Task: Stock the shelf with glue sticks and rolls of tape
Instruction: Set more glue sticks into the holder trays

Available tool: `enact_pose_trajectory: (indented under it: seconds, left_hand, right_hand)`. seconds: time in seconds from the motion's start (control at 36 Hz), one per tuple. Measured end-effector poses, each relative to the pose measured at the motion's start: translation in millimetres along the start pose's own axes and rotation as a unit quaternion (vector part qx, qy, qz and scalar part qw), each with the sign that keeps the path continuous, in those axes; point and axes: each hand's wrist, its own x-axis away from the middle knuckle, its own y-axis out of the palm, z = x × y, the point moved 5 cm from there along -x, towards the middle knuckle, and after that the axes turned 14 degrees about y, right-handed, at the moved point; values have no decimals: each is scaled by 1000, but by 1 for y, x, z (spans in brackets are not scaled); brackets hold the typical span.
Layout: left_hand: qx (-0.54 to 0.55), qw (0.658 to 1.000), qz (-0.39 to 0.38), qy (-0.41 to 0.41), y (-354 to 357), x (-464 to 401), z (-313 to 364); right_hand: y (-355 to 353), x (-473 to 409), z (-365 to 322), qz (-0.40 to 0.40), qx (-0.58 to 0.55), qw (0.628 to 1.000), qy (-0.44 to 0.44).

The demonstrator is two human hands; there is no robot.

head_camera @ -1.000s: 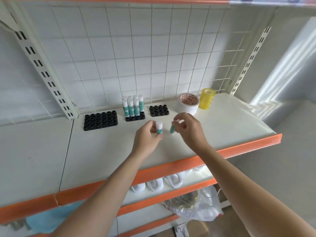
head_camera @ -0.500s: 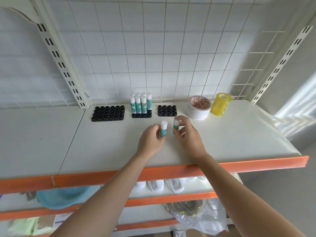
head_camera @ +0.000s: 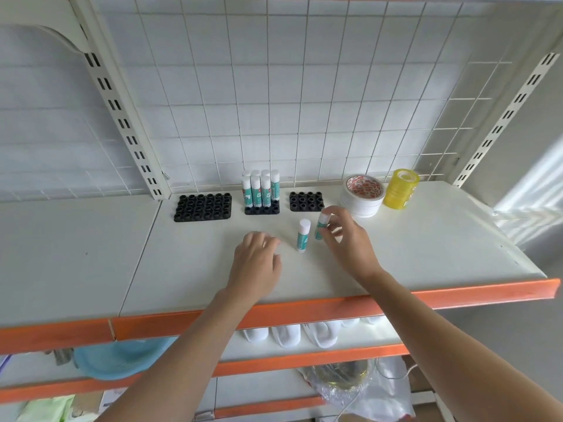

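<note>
A white-capped, teal-labelled glue stick [head_camera: 303,235] stands upright on the white shelf [head_camera: 426,239], free of any hand. My left hand [head_camera: 257,263] hovers just left of it, fingers loosely curled and holding nothing. My right hand [head_camera: 347,242] pinches a second glue stick [head_camera: 320,226] just right of the standing one, its base hidden by my fingers. Several more glue sticks [head_camera: 260,190] stand in a small black holder [head_camera: 262,210] at the back. A white tape roll [head_camera: 362,194] and a yellow tape roll [head_camera: 400,193] sit at the back right.
A large empty black holder [head_camera: 202,207] and a small one [head_camera: 306,201] flank the filled holder. A wire grid forms the back wall. The orange shelf edge [head_camera: 304,312] runs in front. Lower shelves hold white slippers [head_camera: 286,336] and a blue basin [head_camera: 118,359].
My left hand has let go of its glue stick, which now stands alone on the shelf, and has pulled back to the left. My right hand still holds its stick.
</note>
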Motion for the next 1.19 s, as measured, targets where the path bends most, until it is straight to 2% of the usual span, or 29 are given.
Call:
enact_pose_trajectory:
  seconds: [0.19, 0.42, 0.67, 0.94, 1.19]
  left_hand:
    - [-25, 999, 12, 23, 5, 2, 1]
    - [-19, 1000, 9, 15, 4, 3, 0]
    - [15, 999, -22, 37, -2, 13, -7]
    - [6, 1000, 18, 15, -12, 32, -18]
    - [-7, 999, 14, 29, -12, 31, -17]
  right_hand:
    - [7, -32, -28, -9, 39, 998, -43]
    - [20, -71, -48, -29, 11, 1000, 3]
    - [56, -91, -57, -56, 64, 995, -61]
    - [66, -100, -50, -64, 107, 987, -96]
    - [63, -99, -61, 11, 195, 953, -230]
